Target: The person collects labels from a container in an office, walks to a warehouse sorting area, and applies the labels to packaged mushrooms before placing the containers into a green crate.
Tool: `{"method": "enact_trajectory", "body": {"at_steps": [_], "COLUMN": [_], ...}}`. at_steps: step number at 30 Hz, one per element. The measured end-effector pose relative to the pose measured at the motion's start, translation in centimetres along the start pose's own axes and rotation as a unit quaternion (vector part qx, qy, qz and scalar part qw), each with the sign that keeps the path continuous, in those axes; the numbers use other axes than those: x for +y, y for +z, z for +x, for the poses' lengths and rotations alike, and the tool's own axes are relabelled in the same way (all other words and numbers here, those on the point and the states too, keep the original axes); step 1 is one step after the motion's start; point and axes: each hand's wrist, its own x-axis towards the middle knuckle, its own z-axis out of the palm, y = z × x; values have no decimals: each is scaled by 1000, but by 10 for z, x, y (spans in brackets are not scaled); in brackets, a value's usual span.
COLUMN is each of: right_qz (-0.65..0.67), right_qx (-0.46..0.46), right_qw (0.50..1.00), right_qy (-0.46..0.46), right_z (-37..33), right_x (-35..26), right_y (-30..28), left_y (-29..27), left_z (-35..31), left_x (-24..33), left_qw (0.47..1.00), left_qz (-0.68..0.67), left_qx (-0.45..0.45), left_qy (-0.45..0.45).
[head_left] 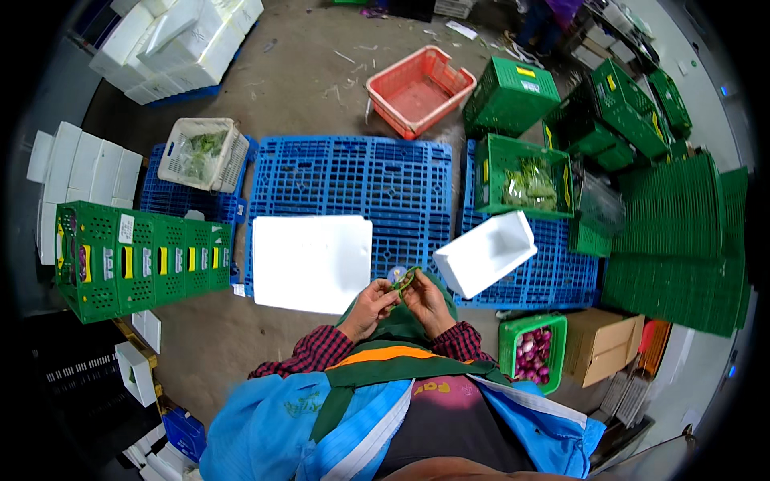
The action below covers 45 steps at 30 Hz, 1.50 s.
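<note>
Both hands meet just in front of the person's chest, above the near edge of the blue plastic pallets [353, 180]. Between them is a small green band-like strip [406, 278], thin and flexible-looking, its long axis slanting from lower left up to the upper right, the upper end pointing away from the person toward the open white foam box [486, 252]. The left hand [371, 307] has its fingers curled and pinched closed on the lower end of the strip; the right hand [427, 300] pinches it from the other side, fingertips nearly touching those of the left. What the strip is made of is too small to tell. Just left of the hands a flat white foam lid [311, 262] lies smooth and square-cornered on the gridded pallets. To the right, the foam box sits tilted, hollow side up. A green latticed plastic crate [523, 178] holding leafy greens stands beyond it, and a smaller green basket [531, 349] of purplish bulbs sits near the person's right elbow
</note>
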Motion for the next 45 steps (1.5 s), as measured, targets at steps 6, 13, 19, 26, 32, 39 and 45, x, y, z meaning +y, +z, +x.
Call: {"method": "enact_trajectory", "body": {"at_steps": [6, 13, 19, 26, 32, 39, 45], "right_qz": [77, -349, -707, -694, -500, -142, 8], "right_qx": [49, -21, -216, -272, -200, -178, -209], "right_qw": [996, 934, 659, 667, 839, 964, 978], "right_qy": [7, 77, 137, 28, 74, 136, 26], "right_z": [116, 230, 321, 480, 582, 737, 902], "right_x": [-118, -193, -187, -185, -184, -250, -392], "right_y": [102, 254, 410, 544, 627, 689, 750], "left_y": [17, 23, 3, -56, -91, -112, -83], "left_z": [94, 228, 300, 407, 481, 614, 821], "left_x": [111, 249, 361, 549, 677, 794, 904], "left_qw": [994, 982, 948, 918, 959, 977, 994], "left_qz": [-95, -63, -17, 136, 25, -94, 26], "left_qx": [23, 121, 241, 268, 191, 79, 32], "left_qy": [43, 129, 207, 258, 206, 174, 102]}}
